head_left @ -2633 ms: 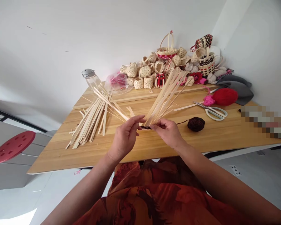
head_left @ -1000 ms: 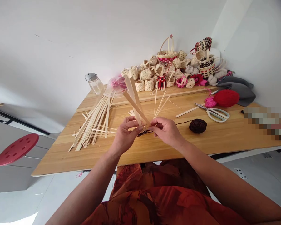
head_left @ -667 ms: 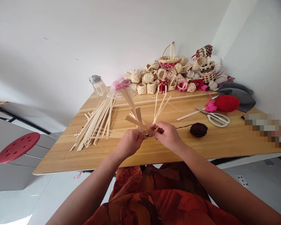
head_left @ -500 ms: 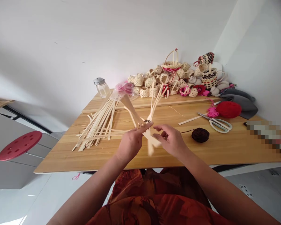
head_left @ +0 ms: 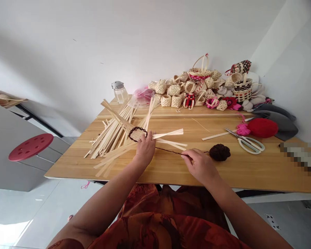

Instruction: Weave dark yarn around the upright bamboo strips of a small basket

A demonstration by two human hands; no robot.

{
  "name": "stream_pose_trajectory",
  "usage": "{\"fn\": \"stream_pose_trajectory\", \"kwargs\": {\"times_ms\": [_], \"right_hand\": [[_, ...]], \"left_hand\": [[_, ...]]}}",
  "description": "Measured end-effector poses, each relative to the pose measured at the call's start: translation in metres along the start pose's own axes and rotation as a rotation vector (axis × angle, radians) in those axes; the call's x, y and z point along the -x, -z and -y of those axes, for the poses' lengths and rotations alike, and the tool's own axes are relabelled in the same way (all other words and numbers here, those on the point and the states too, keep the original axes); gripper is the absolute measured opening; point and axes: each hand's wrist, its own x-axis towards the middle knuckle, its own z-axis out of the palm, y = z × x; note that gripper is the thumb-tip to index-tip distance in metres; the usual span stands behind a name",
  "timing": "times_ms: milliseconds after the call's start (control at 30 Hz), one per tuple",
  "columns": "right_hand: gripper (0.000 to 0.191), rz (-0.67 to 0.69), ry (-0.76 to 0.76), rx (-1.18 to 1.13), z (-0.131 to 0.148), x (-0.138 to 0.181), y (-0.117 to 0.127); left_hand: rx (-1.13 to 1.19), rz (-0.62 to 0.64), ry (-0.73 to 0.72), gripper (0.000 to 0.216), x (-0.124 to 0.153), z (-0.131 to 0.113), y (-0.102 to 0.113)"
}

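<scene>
A round basket base [head_left: 138, 134] of pale wood strips, ringed with dark brown yarn, lies on the table with its loose strips [head_left: 169, 134] fanning outward. My left hand [head_left: 146, 148] grips its right edge, the fingers partly over the strips. From there a taut strand of dark brown yarn [head_left: 171, 151] runs right to my right hand [head_left: 200, 165], which pinches it between thumb and fingers. Just beyond that hand sits the brown yarn ball [head_left: 219, 152], with the strand leading into it.
Loose wood strips [head_left: 116, 126] lie in a heap at left, near a glass jar [head_left: 120, 92]. Small woven baskets [head_left: 175, 90] are piled along the back. White-handled scissors [head_left: 248, 141] and a red yarn ball [head_left: 263, 127] rest at right. A red stool [head_left: 31, 147] stands left.
The base came down onto the table, leftward, and its strips now spread outward. My right hand moved right, away from the base, with yarn drawn tight. The view shifted slightly.
</scene>
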Motion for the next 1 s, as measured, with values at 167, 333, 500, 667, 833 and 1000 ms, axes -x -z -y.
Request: {"fn": "stream_pose_trajectory", "kwargs": {"times_ms": [167,333,500,667,833,1000], "right_hand": [[0.019,-0.071,-0.031,-0.061,-0.007,-0.007,0.01],[0.015,-0.074,-0.207,-0.13,-0.023,-0.021,0.021],[0.017,0.008,-0.422,-0.157,-0.039,-0.029,0.024],[0.025,0.022,-0.451,-0.116,-0.043,-0.03,0.02],[0.03,-0.038,-0.537,-0.045,-0.057,-0.036,0.021],[0.024,0.111,-0.425,0.054,-0.063,-0.034,0.017]], "left_hand": [[-0.006,0.045,-0.114,0.056,0.005,0.001,-0.01],[0.073,0.077,-0.304,0.054,0.01,0.01,-0.005],[0.366,0.093,-0.508,0.082,0.015,0.029,-0.003],[0.539,0.027,-0.496,0.061,0.031,0.028,-0.007],[0.848,0.103,-0.447,0.052,0.044,0.021,-0.003],[0.916,0.14,-0.357,0.048,0.041,0.029,0.003]]}}
